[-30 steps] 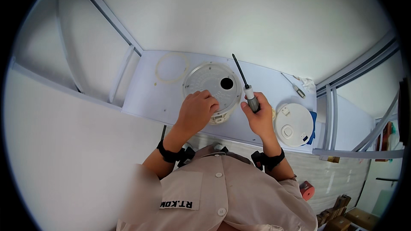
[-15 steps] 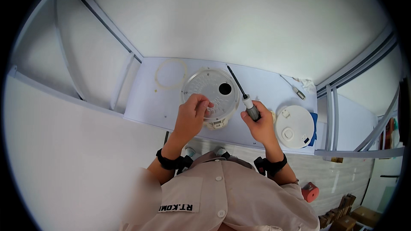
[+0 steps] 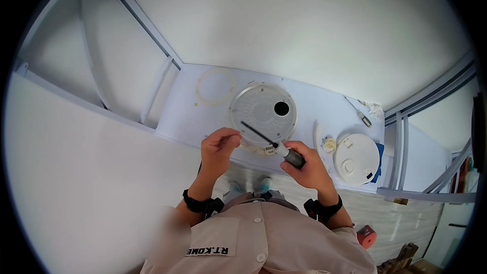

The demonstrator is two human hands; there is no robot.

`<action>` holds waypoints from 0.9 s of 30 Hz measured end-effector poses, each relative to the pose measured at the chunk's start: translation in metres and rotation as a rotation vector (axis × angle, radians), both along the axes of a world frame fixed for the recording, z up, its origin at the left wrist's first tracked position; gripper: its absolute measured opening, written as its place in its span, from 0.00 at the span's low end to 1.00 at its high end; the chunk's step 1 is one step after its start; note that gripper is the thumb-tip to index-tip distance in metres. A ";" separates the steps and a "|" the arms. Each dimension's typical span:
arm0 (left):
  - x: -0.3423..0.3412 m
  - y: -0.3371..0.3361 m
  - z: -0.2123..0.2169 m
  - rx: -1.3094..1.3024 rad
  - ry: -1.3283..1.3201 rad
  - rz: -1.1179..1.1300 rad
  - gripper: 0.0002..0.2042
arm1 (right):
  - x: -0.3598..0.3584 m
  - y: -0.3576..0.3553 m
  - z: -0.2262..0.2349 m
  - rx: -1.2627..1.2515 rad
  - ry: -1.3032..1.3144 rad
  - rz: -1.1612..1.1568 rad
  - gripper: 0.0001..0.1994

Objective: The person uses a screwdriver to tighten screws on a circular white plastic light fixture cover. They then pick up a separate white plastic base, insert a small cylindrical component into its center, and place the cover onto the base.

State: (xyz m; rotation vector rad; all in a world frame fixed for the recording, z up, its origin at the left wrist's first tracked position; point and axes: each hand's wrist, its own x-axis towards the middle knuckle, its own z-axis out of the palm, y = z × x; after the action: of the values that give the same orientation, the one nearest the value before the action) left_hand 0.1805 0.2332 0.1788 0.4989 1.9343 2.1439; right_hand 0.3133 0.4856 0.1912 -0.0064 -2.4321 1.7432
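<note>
My right hand [image 3: 306, 165] grips a screwdriver [image 3: 274, 144] by its dark handle, with the shaft pointing up-left over a round grey perforated disc [image 3: 264, 111] that has a black hole. My left hand [image 3: 219, 148] hovers at the disc's near-left edge with fingertips pinched together near the screwdriver tip; whether anything small is between them I cannot tell. The disc lies on a pale blue table [image 3: 187, 106].
A thin cream ring [image 3: 215, 86] lies left of the disc. A round white cover [image 3: 356, 158] with a small cream part [image 3: 329, 144] beside it sits to the right. A second small tool [image 3: 359, 113] lies at the far right. Metal frame rails [image 3: 152, 91] border the table.
My right hand swung the screwdriver from upright beside the disc down across its near edge. My left hand lifted off the disc and pulled back, pinching near the tip.
</note>
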 end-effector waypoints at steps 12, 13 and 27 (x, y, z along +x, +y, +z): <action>0.019 -0.086 -0.023 0.220 -0.116 -0.041 0.06 | 0.024 -0.074 0.003 0.067 0.093 0.104 0.18; 0.022 -0.095 -0.024 0.201 -0.104 -0.049 0.06 | 0.027 -0.082 0.004 0.071 0.105 0.105 0.19; 0.069 -0.207 -0.027 0.225 -0.075 -0.100 0.07 | 0.092 -0.173 -0.003 -0.344 0.182 0.006 0.20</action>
State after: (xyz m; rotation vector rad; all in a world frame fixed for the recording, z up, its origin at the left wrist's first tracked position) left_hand 0.2497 0.0259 0.1521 0.5326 1.6038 2.2919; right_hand 0.4049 0.3122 0.1877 0.1155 -1.9864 2.0435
